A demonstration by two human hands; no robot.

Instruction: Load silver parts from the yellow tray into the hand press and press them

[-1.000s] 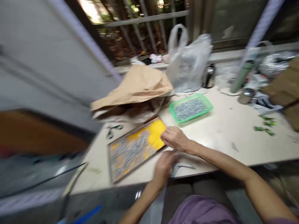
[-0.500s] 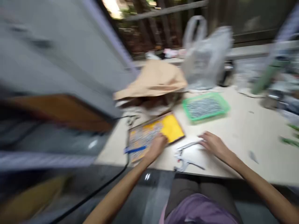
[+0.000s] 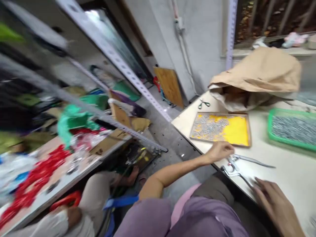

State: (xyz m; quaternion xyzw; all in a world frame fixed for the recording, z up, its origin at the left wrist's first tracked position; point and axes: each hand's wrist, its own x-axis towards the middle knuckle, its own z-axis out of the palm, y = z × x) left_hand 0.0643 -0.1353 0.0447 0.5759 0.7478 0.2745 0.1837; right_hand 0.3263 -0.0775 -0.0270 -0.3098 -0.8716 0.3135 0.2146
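Note:
My left hand (image 3: 219,150) rests on the near edge of the pale table (image 3: 278,164), fingers curled at the head of a metal plier-like tool (image 3: 238,163) lying there. My right hand (image 3: 275,203) hovers at the table's front edge, fingers spread, close to the tool's lower handle; it holds nothing that I can see. Just beyond my left hand lies a shallow framed tray (image 3: 222,129) with a yellow base, partly covered in small silvery pieces.
A green basket (image 3: 291,128) of silvery pieces sits at the right. A brown paper bag (image 3: 259,74) slumps behind the tray, with green-handled scissors (image 3: 203,104) beside it. Left, a perforated metal rack (image 3: 118,65) and a bench with red parts (image 3: 39,174); another person's hand (image 3: 66,215) below.
The view has swung sharply left, revealing the rack and the bench. My left hand moved off the yellow tray to the tool; my right hand dropped to the table's front edge.

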